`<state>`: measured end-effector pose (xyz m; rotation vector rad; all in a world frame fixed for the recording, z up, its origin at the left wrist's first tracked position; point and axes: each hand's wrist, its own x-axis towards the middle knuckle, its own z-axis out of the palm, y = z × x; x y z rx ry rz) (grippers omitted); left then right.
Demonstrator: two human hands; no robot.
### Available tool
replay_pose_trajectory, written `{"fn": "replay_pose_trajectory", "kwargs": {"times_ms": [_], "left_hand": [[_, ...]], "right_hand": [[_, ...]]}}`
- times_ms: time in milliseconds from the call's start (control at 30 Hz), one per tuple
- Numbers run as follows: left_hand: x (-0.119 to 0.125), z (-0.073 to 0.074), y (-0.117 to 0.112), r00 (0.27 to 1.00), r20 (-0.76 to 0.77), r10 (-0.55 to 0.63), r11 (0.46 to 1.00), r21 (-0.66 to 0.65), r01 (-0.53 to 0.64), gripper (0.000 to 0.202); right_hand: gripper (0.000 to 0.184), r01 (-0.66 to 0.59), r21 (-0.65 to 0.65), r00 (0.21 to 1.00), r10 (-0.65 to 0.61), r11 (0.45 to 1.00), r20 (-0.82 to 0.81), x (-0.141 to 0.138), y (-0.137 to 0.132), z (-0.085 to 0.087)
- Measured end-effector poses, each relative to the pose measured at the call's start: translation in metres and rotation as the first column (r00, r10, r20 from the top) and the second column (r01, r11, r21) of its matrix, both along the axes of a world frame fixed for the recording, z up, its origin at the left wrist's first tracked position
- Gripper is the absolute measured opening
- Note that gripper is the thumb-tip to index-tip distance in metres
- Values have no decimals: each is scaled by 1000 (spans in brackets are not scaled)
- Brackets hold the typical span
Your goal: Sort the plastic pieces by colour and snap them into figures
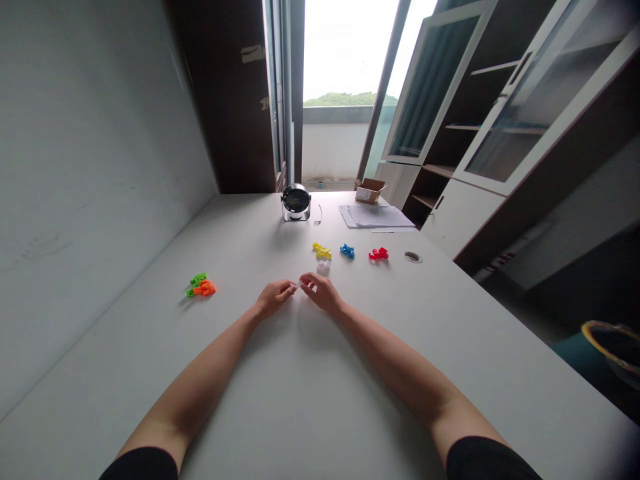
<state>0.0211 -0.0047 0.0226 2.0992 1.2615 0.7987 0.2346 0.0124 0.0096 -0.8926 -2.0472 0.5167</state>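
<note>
My left hand (275,298) and my right hand (320,292) rest on the white table (280,373), their loosely curled fingertips almost meeting. A tiny pale speck may lie between them, but it is too small to tell. Just beyond my right hand sits a small white plastic piece (323,267). Further on lie a yellow plastic piece (323,251), a blue plastic piece (347,251) and a red plastic piece (379,253). Well to the left of my left hand, a green plastic piece (198,279) touches an orange plastic piece (204,289).
A round black-faced device with a metal body (295,202) stands at the far end of the table, beside papers (375,216) and a small cardboard box (371,191). A wall runs along the left side. A cable grommet (413,257) is set in the tabletop, with a cabinet beyond on the right.
</note>
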Motion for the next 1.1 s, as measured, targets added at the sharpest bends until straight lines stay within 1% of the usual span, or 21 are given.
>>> {"fn": "replay_pose_trajectory", "kwargs": {"times_ms": [200, 433, 600, 733, 933, 1100], "left_hand": [[0, -1, 0, 999, 36, 5, 1000, -3, -5, 38], [0, -3, 0, 996, 92, 1, 1000, -14, 0, 27], [1, -2, -2, 993, 113, 26, 999, -28, -23, 32], [1, -2, -3, 992, 127, 23, 999, -33, -19, 35], [1, -3, -2, 990, 139, 10, 1000, -29, -6, 36], [0, -5, -1, 988, 153, 36, 999, -26, -33, 35]], "right_hand": [[13, 12, -13, 1000, -11, 1000, 17, 1, 1, -2], [14, 71, -7, 997, -71, 997, 11, 1, 2, -2], [15, 85, -35, 996, -85, 996, 14, 0, 2, -4], [14, 97, -45, 995, -96, 994, 18, 0, 1, -3], [13, 90, -42, 996, -89, 995, 21, 1, 1, -2], [12, 89, -45, 996, -88, 995, 23, 1, 2, -4]]}}
